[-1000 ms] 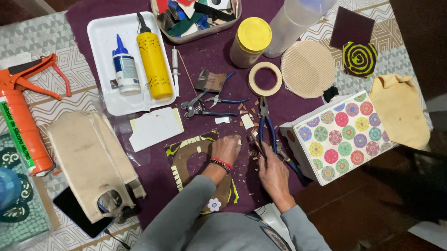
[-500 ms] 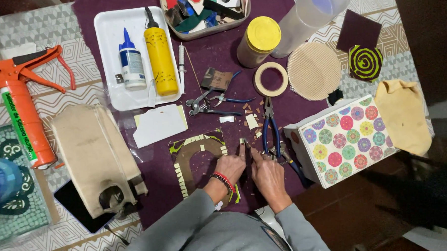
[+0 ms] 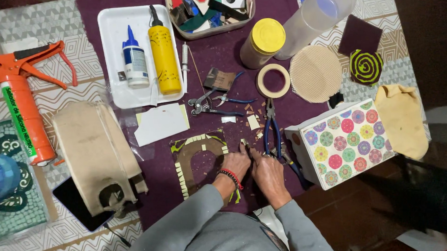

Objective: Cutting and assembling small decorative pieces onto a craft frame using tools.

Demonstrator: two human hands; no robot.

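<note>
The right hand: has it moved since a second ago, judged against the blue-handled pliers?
Yes. The right hand has come off the blue-handled pliers and shifted left, meeting the left hand.

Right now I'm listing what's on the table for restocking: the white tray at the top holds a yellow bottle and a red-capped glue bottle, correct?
Not quite. In the head view the white tray does hold the yellow bottle, but the glue bottle beside it has a blue cap and nozzle, not red. Both lie side by side in the tray.
</note>
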